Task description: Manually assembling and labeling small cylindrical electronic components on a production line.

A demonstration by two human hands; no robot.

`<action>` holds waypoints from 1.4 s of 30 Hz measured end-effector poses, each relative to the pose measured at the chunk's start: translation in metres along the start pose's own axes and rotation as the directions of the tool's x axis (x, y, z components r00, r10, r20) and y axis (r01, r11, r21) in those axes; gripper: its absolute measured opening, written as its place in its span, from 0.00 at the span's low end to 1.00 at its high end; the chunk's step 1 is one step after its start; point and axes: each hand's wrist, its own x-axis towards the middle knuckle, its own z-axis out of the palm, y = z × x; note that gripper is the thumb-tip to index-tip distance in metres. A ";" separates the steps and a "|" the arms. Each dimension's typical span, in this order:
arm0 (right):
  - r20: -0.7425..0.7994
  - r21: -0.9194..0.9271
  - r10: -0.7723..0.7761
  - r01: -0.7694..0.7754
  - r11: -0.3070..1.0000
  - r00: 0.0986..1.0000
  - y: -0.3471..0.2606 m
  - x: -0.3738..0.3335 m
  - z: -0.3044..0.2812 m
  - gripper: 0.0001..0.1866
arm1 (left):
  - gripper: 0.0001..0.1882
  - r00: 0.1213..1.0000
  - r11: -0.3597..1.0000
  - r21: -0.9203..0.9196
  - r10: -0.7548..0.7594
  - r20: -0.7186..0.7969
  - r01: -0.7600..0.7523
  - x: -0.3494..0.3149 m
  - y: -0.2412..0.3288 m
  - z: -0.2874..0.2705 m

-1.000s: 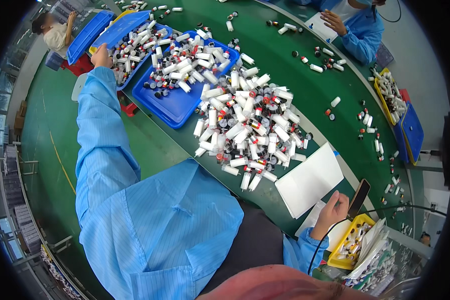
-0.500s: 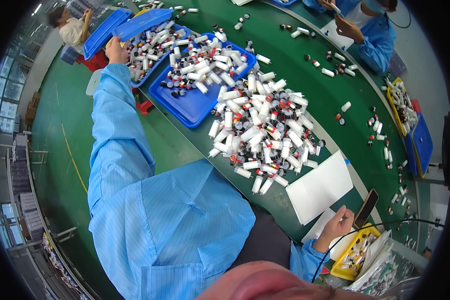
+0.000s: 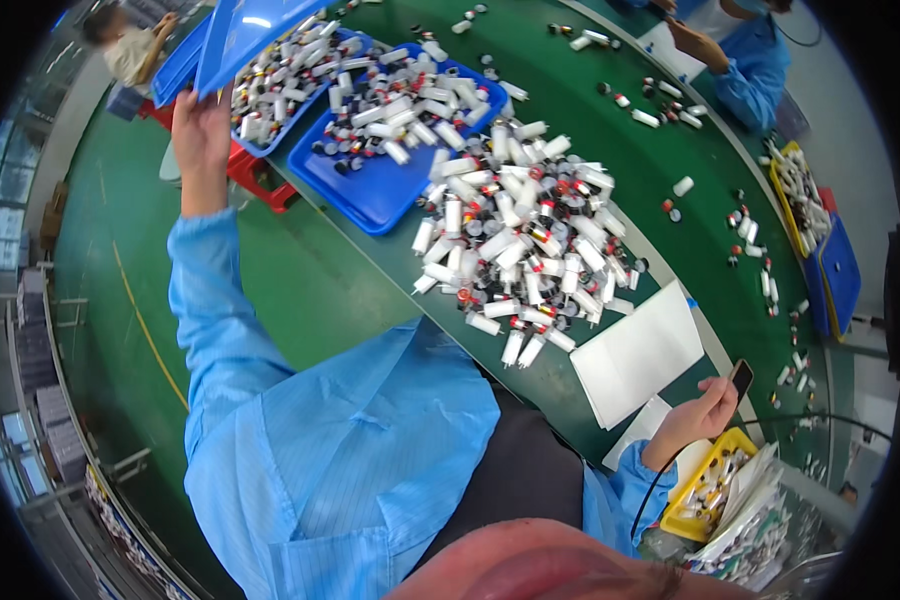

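Observation:
At the upper left my left hand (image 3: 202, 135) grips the lower corner of a raised, tilted blue plastic tray (image 3: 255, 35). My right hand (image 3: 698, 415), fingers curled together, is at the lower right against a dark phone (image 3: 742, 378). It covers most of the phone, and whether it grips it is hidden. Between my hands, a big heap of small white cylinders with black, red and clear ends (image 3: 520, 240) lies on the green table (image 3: 620, 120). A blue tray (image 3: 370, 205) partly filled with the same parts stands beyond the heap, beside a fuller blue tray (image 3: 260, 145).
White sheets (image 3: 640, 350) lie right of the heap. A yellow basket of parts (image 3: 705, 500) and plastic bags (image 3: 760, 530) stand near my right forearm, a black cable (image 3: 820, 415) crossing there. A red stool (image 3: 260, 180) is below the trays. A co-worker in blue (image 3: 755, 80) sits opposite.
My left hand has come back nearer with the blue tray, its elbow more bent. My right hand has moved up and right, over the phone. The view has shifted slightly.

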 end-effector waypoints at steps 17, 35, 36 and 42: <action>0.029 0.268 0.109 -0.113 0.957 0.994 0.002 0.018 0.002 0.07 | 0.05 0.978 0.888 0.413 -0.160 -0.135 0.202 -0.107 -0.045 -0.065; 0.870 -0.265 0.428 -0.499 0.825 0.246 -0.052 0.090 0.200 0.49 | 0.53 0.840 0.303 0.940 -0.459 0.289 -0.157 -0.283 -0.101 0.132; 0.877 -0.302 0.437 -0.479 0.824 0.199 -0.056 0.089 0.212 0.51 | 0.59 0.814 0.293 0.934 -0.477 0.330 -0.206 -0.292 -0.117 0.139; 0.955 -0.256 0.291 -0.322 0.911 0.063 -0.036 0.080 0.261 0.51 | 0.74 0.713 0.041 0.923 -0.622 0.324 -0.384 -0.288 -0.165 0.159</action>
